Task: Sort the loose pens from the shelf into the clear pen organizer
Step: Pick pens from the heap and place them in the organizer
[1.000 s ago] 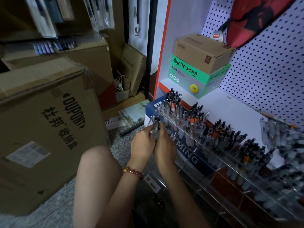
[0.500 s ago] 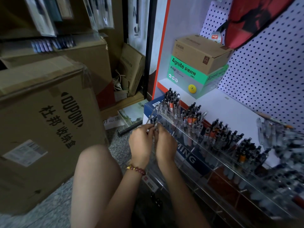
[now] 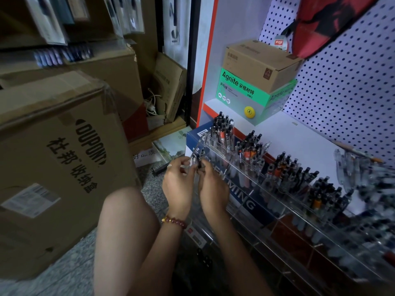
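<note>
Left hand point(image 3: 178, 186), right hand point(image 3: 213, 189) together on pens point(image 3: 197, 162) (beside clear organizer point(image 3: 239, 182))

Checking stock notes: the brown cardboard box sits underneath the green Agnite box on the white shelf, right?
No. The head view shows the brown cardboard box sitting on top of the green Agnite box on the white shelf.

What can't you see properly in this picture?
Head view, the only view:
- How many held pens the left hand and right hand grip: fingers cover them.
- The loose pens at the right: blurred into a smear.
- The clear pen organizer: its far end is cut off by the right edge.
- The white label on the cardboard box: print too small.
</note>
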The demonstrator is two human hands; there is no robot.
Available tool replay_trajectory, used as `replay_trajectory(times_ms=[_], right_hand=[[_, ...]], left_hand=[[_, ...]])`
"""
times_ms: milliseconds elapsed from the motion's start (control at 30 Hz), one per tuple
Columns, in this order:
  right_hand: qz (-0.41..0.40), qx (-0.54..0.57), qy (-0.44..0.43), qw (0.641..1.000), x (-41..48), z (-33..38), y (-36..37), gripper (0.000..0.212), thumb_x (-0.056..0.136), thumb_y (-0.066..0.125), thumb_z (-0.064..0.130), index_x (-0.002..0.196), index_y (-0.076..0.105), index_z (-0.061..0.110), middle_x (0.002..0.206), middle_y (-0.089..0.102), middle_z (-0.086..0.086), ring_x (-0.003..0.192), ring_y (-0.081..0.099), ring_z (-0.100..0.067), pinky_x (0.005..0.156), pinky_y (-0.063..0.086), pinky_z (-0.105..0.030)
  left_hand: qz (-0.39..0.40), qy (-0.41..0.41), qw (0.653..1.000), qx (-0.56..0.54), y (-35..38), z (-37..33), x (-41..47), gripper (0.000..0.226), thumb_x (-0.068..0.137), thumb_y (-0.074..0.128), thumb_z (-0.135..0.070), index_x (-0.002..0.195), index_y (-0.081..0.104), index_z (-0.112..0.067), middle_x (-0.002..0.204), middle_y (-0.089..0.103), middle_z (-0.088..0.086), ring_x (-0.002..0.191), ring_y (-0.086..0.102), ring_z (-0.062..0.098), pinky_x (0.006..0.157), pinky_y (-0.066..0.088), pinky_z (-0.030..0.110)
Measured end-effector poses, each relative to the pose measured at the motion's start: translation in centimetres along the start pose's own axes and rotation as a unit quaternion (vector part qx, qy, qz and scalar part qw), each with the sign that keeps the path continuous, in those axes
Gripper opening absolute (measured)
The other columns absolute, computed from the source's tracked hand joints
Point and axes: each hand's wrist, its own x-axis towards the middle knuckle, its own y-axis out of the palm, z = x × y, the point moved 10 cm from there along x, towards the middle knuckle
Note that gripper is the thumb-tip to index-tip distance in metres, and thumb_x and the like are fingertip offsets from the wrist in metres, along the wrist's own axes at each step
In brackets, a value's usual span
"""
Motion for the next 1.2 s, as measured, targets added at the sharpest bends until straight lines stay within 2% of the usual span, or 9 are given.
replay_trajectory(times_ms=[167, 267, 467, 633, 733, 800, 900, 1100, 1200], right_hand=[[-0.058, 0.039, -0.035, 0.997, -0.2, 0.7, 0.1, 0.043, 0.082, 0.071, 0.007, 0.124, 0.061, 0.010, 0.094, 0.074, -0.005, 0.051, 0.058, -0.010, 0.045, 0.025, -0.014], [-0.064, 0.010, -0.052, 0.997, -0.1, 0.9, 0.1, 0.049, 0.071, 0.079, 0.002, 0.117, 0.066, 0.012, 0.091, 0.074, -0.002, 0.046, 0.057, -0.006, 0.044, 0.014, -0.008], [-0.073, -0.005, -0.065, 0.995, -0.2, 1.1, 0.0, 0.046, 0.077, 0.071, 0.002, 0.122, 0.064, 0.011, 0.095, 0.074, -0.006, 0.055, 0.064, -0.014, 0.045, 0.034, -0.016], [-0.113, -0.008, -0.073, 0.991, -0.4, 1.2, -0.7, 0.054, 0.064, 0.079, -0.005, 0.116, 0.067, 0.007, 0.075, 0.072, -0.003, 0.036, 0.044, -0.006, 0.041, 0.024, -0.012], [-0.061, 0.006, -0.025, 0.998, -0.1, -0.1, 0.0, 0.051, 0.085, 0.062, -0.002, 0.134, 0.053, 0.008, 0.091, 0.073, -0.007, 0.049, 0.043, -0.007, 0.046, 0.028, -0.018], [-0.019, 0.000, -0.010, 1.000, 0.0, -0.5, 0.5, 0.050, 0.097, 0.047, 0.007, 0.146, 0.036, 0.013, 0.117, 0.066, -0.006, 0.073, 0.060, -0.013, 0.059, 0.034, -0.020], [0.005, 0.003, -0.010, 1.000, 0.1, -0.8, 0.5, 0.051, 0.101, 0.039, 0.012, 0.150, 0.026, 0.016, 0.132, 0.057, -0.004, 0.102, 0.061, -0.015, 0.069, 0.037, -0.018], [0.017, 0.042, -0.022, 0.999, -0.5, -0.5, -0.2, 0.055, 0.097, 0.046, 0.009, 0.149, 0.027, 0.013, 0.133, 0.055, -0.003, 0.100, 0.060, -0.011, 0.073, 0.045, -0.016], [0.006, 0.044, -0.043, 0.998, -1.1, -0.1, -1.4, 0.047, 0.096, 0.047, 0.007, 0.142, 0.039, 0.013, 0.129, 0.056, -0.002, 0.099, 0.059, -0.010, 0.073, 0.043, -0.014]], left_hand=[[0.025, -0.013, 1.000, -0.012, 0.5, 1.2, 1.2, 0.017, 0.082, 0.071, -0.012, 0.098, 0.067, -0.017, 0.088, 0.068, -0.003, 0.076, 0.064, 0.014, 0.066, 0.055, 0.038], [0.056, 0.005, 0.998, -0.005, 1.2, 0.5, 1.3, 0.017, 0.082, 0.069, -0.010, 0.098, 0.065, -0.016, 0.090, 0.066, 0.002, 0.079, 0.062, 0.018, 0.066, 0.052, 0.033], [0.063, 0.013, 0.998, -0.027, 1.5, -0.3, 0.7, 0.032, 0.079, 0.074, -0.011, 0.104, 0.055, -0.020, 0.085, 0.055, -0.007, 0.076, 0.057, 0.010, 0.065, 0.050, 0.027], [0.034, -0.002, 0.999, 0.000, 1.2, 0.1, 1.7, 0.023, 0.077, 0.077, -0.014, 0.089, 0.059, -0.020, 0.075, 0.058, -0.009, 0.066, 0.057, 0.010, 0.059, 0.052, 0.036], [0.043, -0.003, 0.999, 0.029, 1.8, -0.4, 2.1, 0.029, 0.077, 0.078, -0.021, 0.076, 0.049, -0.020, 0.068, 0.055, -0.004, 0.060, 0.054, 0.015, 0.052, 0.046, 0.036], [0.059, -0.012, 0.998, 0.027, 2.4, -0.5, 2.5, 0.035, 0.076, 0.078, -0.023, 0.073, 0.044, -0.020, 0.066, 0.052, -0.001, 0.057, 0.049, 0.016, 0.051, 0.043, 0.035], [0.089, -0.018, 0.995, 0.028, 2.8, 0.0, 2.8, 0.034, 0.076, 0.078, -0.021, 0.073, 0.044, -0.022, 0.064, 0.048, -0.003, 0.055, 0.043, 0.013, 0.051, 0.040, 0.033], [0.103, -0.017, 0.994, -0.018, 2.1, 1.5, 2.4, 0.022, 0.076, 0.080, -0.014, 0.086, 0.059, -0.014, 0.063, 0.052, -0.007, 0.054, 0.046, 0.004, 0.049, 0.036, 0.016], [0.104, -0.019, 0.994, -0.018, 1.3, 1.4, 2.2, 0.025, 0.076, 0.079, -0.016, 0.093, 0.061, -0.013, 0.070, 0.055, -0.010, 0.059, 0.051, 0.002, 0.056, 0.043, 0.017]])
